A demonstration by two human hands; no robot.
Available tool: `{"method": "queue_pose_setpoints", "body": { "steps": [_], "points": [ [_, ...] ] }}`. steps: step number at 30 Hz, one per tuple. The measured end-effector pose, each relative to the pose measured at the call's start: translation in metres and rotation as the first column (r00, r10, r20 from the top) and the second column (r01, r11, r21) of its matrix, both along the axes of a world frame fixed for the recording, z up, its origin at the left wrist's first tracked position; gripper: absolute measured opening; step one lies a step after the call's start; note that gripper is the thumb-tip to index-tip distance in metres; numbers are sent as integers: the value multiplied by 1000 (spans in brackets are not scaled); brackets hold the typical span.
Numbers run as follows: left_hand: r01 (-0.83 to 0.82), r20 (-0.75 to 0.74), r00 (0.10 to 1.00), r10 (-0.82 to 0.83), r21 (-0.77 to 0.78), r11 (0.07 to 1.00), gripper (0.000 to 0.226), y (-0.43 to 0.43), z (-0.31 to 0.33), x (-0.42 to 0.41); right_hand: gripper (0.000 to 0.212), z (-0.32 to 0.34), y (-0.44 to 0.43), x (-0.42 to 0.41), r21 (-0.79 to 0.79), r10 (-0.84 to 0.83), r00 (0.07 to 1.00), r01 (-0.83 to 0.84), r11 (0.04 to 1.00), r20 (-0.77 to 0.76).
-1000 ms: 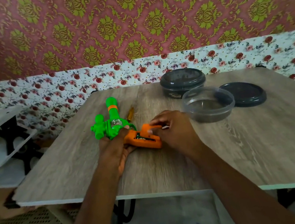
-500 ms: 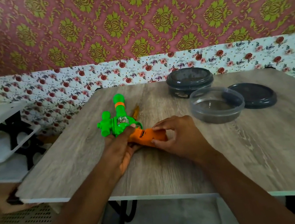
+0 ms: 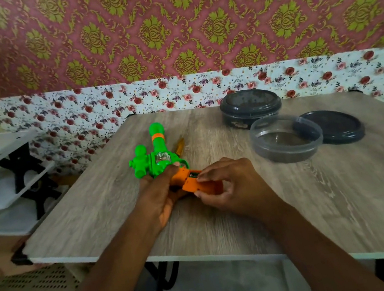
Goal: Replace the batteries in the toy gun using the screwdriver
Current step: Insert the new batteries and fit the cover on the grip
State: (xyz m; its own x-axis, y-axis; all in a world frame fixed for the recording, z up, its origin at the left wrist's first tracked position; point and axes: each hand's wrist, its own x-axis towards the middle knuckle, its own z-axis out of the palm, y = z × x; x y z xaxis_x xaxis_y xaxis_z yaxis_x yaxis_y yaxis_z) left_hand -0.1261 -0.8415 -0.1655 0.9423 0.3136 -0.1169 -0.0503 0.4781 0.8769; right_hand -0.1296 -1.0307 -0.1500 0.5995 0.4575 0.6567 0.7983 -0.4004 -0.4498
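The toy gun (image 3: 160, 158) points away; left hand (image 3: 159, 199) grips its middle, right hand (image 3: 231, 189) pinches the orange battery cover (image 3: 191, 184) at the near handle

left hand (image 3: 160, 197): fingers curled, gripping | right hand (image 3: 231, 188): thumb and fingertips pinching

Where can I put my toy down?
Bare table: near right, in front of the clear tub, beside the right hand; and near left corner, beside the left hand. Crowded: the middle, with toy gun and screwdriver; far right, with dark tub and loose lid.
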Motion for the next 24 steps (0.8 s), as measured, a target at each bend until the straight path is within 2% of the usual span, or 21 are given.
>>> {"method": "queue_pose_setpoints", "body": {
  "steps": [6,13,18,24],
  "points": [
    [20,3,1000,-20,13,1000,32,-1,1,-2,31,-5,2,4,-43,-25,999,27,999,41],
    [13,-4,1000,-13,6,1000,42,-2,3,-5,26,-9,6,8,-110,-169,986,168,980,-4],
    [-13,-41,999,13,6,1000,42,-3,3,-3,26,-2,8,5,-27,-211,945,211,977,-252],
    [-25,-51,998,26,20,999,35,-3,6,-4,22,0,16,8,14,-260,904,281,960,-340]
  ]
}}
